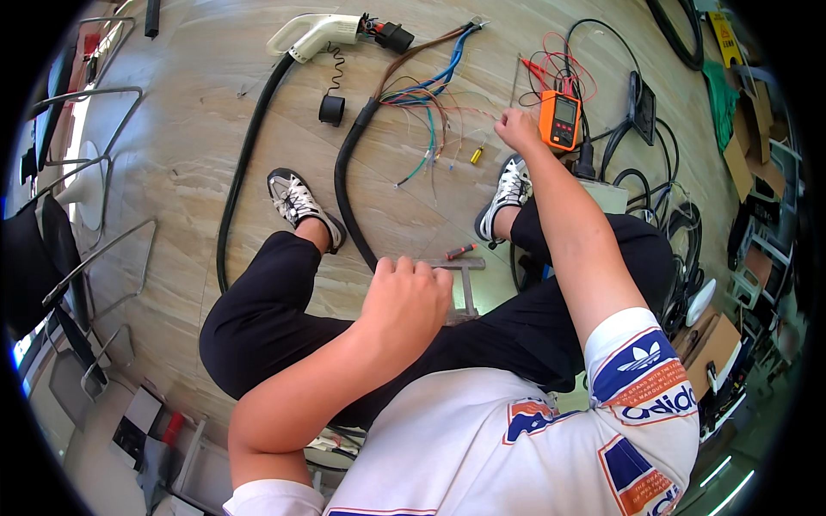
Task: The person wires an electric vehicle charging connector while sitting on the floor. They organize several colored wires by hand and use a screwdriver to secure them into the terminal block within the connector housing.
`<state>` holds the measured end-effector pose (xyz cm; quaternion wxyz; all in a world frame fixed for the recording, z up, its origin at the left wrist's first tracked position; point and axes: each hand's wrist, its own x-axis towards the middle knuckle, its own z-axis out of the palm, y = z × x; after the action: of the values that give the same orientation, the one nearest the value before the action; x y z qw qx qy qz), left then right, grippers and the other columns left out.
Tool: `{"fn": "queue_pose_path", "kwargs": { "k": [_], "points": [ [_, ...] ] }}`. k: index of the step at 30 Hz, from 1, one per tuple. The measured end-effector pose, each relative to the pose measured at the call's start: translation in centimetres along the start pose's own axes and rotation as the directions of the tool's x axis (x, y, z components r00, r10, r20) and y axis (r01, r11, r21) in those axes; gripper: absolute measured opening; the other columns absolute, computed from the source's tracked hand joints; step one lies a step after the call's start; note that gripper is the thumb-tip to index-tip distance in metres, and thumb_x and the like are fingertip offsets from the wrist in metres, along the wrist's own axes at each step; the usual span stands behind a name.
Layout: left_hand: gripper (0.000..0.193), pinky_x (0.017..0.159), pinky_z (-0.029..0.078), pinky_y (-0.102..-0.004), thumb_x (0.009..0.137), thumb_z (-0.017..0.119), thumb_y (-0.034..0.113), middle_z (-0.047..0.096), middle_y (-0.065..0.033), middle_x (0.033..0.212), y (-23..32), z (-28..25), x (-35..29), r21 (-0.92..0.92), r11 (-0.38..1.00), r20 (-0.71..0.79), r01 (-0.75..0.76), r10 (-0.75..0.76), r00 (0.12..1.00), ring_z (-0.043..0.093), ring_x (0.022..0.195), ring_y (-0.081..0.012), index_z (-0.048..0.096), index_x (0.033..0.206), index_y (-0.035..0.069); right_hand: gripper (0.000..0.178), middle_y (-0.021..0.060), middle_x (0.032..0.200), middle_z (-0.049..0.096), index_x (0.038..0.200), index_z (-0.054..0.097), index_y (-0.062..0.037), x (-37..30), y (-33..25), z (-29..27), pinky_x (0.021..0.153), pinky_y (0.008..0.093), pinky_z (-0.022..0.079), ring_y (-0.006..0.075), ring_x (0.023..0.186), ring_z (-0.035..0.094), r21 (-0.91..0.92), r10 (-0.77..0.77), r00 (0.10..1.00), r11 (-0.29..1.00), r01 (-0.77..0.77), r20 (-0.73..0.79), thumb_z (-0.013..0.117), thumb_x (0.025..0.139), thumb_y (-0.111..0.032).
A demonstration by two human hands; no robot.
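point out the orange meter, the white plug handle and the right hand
Orange meter (561,122): head view, front face.
White plug handle (323,35): head view, middle of its casing.
Right hand (519,130): head view, back of the hand.

A thick black cable (342,163) curves up the middle of the frame, its sheath ending at upper centre. Thick brown wires (406,58) and blue wires (455,58) run from it toward the top edge, while thin coloured wires (428,153) spread loosely rightward and downward. At upper right, an orange meter (560,120) lies face up, a red lead (535,70) looping above it.
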<state>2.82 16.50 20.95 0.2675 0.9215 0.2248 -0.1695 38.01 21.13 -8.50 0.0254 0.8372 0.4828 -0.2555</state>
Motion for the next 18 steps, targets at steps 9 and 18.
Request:
{"fn": "queue_pose_path", "kwargs": {
  "k": [9, 18],
  "points": [
    [0.02, 0.071, 0.046, -0.0382, 0.082, 0.067, 0.021, 0.064, -0.0108, 0.083, 0.0, 0.1, 0.1, 0.044, 0.999, 0.0, -0.014, 0.014, 1.0, 0.063, 0.083, -0.0276, 0.059, 0.091, 0.005, 0.03, 0.0174, 0.107, 0.069, 0.105, 0.07, -0.0101, 0.3, 0.8, -3.1, 0.091, 0.0449, 0.051, 0.0347, 0.104, 0.065, -0.131, 0.023, 1.0, 0.991, -0.026, -0.02, 0.062, 0.08, -0.025],
    [0.019, 0.069, 0.047, -0.04, 0.085, 0.065, 0.023, 0.065, -0.01, 0.079, -0.3, 0.8, 0.9, 0.088, 0.995, -0.021, -0.05, 0.052, 0.998, 0.065, 0.079, -0.0279, 0.06, 0.09, 0.006, 0.034, 0.0175, 0.104, 0.069, 0.108, 0.066, -0.004, -3.2, -3.7, -19.3, 0.085, 0.042, 0.052, 0.0337, 0.098, 0.066, 0.049, -0.278, 0.96, 0.96, 0.277, 0.014, 0.062, 0.084, -0.028]
  ]
}}
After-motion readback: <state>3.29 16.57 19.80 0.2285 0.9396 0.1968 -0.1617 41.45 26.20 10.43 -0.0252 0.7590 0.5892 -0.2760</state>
